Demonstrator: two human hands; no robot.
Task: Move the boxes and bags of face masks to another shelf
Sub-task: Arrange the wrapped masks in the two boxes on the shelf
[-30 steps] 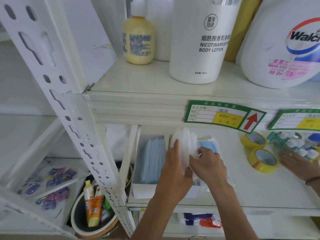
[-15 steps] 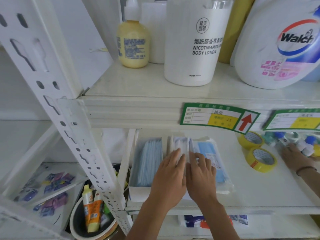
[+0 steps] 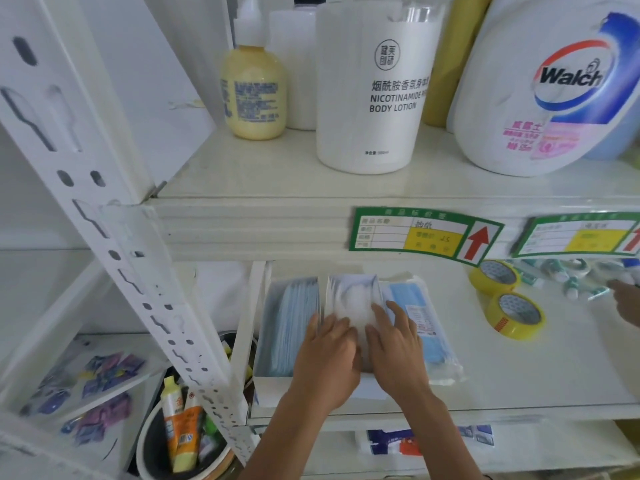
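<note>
On the mid shelf point(image 3: 519, 382), blue masks are seen stacked in an open box point(image 3: 273, 341) at far left, w/ a white mask pack point(image 3: 353, 299) pressed under flat-fingered left hand point(image 3: 329, 358) & right hand point(image 3: 398, 351), then a bagged blue mask pack point(image 3: 426, 327), tape rolls point(image 3: 512, 317) further right.

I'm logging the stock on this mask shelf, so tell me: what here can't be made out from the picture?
- White mask stack, head view: near end covered by the left hand and right hand; count unreadable.
- Bagged blue masks: label print too small.
- Small bottles: blurred, cut by the right edge.
- Packets on the lower shelf: hidden by the shelf edge and forearms.
</note>
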